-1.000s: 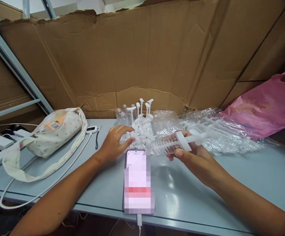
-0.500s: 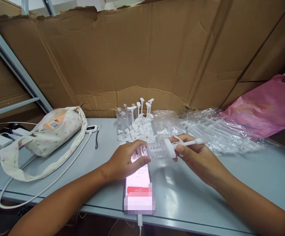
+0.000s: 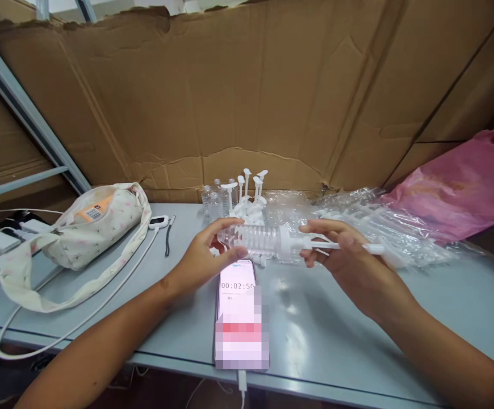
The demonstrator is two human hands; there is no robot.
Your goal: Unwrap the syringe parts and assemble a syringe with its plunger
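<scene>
A clear ribbed plastic bottle [image 3: 253,240] lies sideways in the air above a phone, in the grip of my left hand [image 3: 213,244]. The thumb and fingers wrap its left end. At its right end sits a white collar [image 3: 284,243], from which a white pump stem [image 3: 323,245] points right. Loosely around that stem is my right hand [image 3: 349,250], its thumb on the stem and its fingers spread behind. Behind the bottle are a pile of white plastic pump parts [image 3: 253,211] and several small clear bottles [image 3: 215,204], standing upright.
The phone [image 3: 237,307] shows a timer near the table's front edge, with a cable plugged in. At left lie a floral pouch [image 3: 97,227] and a small white device [image 3: 158,222]. Clear plastic bags [image 3: 383,227] and a pink bag [image 3: 464,176] are at right, before a cardboard wall [image 3: 230,102].
The bottle has risen slightly and moved left, now more level. My right hand's fingers have loosened from near the collar and spread along the stem. The phone's timer digits are now uncovered.
</scene>
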